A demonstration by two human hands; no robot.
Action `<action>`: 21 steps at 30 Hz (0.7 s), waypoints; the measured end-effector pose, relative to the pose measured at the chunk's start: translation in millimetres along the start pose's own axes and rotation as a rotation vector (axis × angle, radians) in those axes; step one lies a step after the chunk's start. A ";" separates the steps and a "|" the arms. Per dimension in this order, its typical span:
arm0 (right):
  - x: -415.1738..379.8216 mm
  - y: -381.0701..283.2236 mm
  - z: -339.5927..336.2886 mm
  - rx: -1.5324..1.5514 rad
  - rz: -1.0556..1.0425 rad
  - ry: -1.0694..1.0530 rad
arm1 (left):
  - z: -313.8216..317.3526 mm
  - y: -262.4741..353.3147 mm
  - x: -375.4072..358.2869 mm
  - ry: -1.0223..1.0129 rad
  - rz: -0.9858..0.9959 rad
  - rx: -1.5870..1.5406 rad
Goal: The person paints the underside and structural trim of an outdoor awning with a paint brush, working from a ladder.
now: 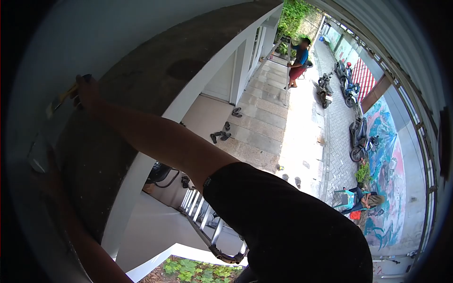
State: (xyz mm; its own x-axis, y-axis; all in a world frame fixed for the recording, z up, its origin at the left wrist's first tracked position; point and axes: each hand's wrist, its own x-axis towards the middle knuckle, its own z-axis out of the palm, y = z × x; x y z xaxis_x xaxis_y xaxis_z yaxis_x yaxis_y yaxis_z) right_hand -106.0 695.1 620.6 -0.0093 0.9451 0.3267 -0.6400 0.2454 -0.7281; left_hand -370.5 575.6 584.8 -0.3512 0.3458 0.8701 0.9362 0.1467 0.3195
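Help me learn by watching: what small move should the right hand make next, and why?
Probably a short, light stroke of the brush along the wall: the right hand grips its handle, and its tip points towards that surface. Whether they touch is too dark to tell.
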 end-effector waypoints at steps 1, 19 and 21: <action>0.5 1.3 -0.5 0.000 -0.003 -0.002 | -6.7 8.1 -3.3 -0.023 -0.023 -0.002; 2.1 25.8 7.0 -0.083 -0.114 -0.024 | -21.3 19.4 -4.4 -0.113 -0.112 -0.045; 4.8 32.0 7.0 -0.142 -0.162 -0.034 | -16.6 13.5 -4.8 -0.116 -0.105 -0.038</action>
State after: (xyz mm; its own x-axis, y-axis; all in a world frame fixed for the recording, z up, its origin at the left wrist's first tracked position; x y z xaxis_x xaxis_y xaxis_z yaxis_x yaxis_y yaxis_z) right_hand -131.9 706.0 603.0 0.0578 0.8836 0.4646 -0.5209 0.4237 -0.7410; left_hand -355.8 560.6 591.2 -0.4446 0.4351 0.7830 0.8935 0.1529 0.4223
